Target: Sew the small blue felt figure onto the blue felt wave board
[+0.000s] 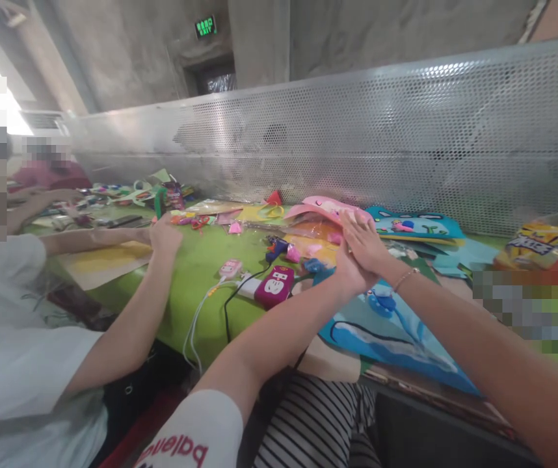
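Note:
My left hand (350, 273) and my right hand (364, 239) are pressed together above the green table (196, 273), the right palm laid over the left. The fingers of my right hand are stretched out flat; nothing shows between the hands. A thin bracelet (406, 278) circles my right wrist. Just behind the hands lies a pink felt piece (320, 208) on orange and yellow sheets. Below my arms lies a blue felt sheet (386, 331) with a small blue figure.
A magenta power bank (274, 286) with white and black cables lies left of my hands. A neighbouring person's arm and hand (164, 237) rest on the table at left. Felt scraps, teal sheets (415, 227), and a snack bag (542, 247) crowd the far side. A perforated metal screen (357, 143) backs the table.

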Demonstrator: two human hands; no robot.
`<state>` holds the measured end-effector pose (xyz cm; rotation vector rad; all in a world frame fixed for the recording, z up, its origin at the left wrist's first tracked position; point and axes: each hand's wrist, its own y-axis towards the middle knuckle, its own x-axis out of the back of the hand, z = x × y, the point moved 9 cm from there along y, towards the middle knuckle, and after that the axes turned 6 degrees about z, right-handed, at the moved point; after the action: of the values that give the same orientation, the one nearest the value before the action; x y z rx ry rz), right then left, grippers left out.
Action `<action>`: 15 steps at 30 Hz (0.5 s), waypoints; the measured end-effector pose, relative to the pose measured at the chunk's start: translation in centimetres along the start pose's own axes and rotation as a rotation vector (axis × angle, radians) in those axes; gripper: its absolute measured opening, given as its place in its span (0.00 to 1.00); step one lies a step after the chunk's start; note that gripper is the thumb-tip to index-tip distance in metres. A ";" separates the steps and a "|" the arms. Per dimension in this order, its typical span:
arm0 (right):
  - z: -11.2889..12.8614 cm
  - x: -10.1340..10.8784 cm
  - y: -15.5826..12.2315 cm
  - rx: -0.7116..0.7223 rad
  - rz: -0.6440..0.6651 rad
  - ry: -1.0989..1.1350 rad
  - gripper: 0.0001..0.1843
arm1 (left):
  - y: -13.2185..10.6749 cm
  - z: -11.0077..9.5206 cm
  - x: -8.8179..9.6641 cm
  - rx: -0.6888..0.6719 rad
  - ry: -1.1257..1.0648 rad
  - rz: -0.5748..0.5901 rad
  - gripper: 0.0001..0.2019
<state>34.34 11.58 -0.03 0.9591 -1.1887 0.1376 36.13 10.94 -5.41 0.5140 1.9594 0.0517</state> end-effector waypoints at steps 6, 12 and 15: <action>-2.5 -0.9 0.7 -0.040 0.064 -0.055 0.29 | 0.3 0.7 1.4 0.075 -0.074 -0.039 0.29; -4.7 -0.2 0.7 0.006 0.084 -0.189 0.28 | -0.1 0.9 1.3 0.134 -0.059 -0.069 0.37; -5.3 -0.8 0.5 -0.033 0.097 -0.142 0.29 | -0.1 0.8 1.1 0.118 -0.073 -0.047 0.38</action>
<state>37.48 15.87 -0.65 0.8941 -1.3649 0.1289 36.41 11.06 -6.73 0.5395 1.9102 -0.1110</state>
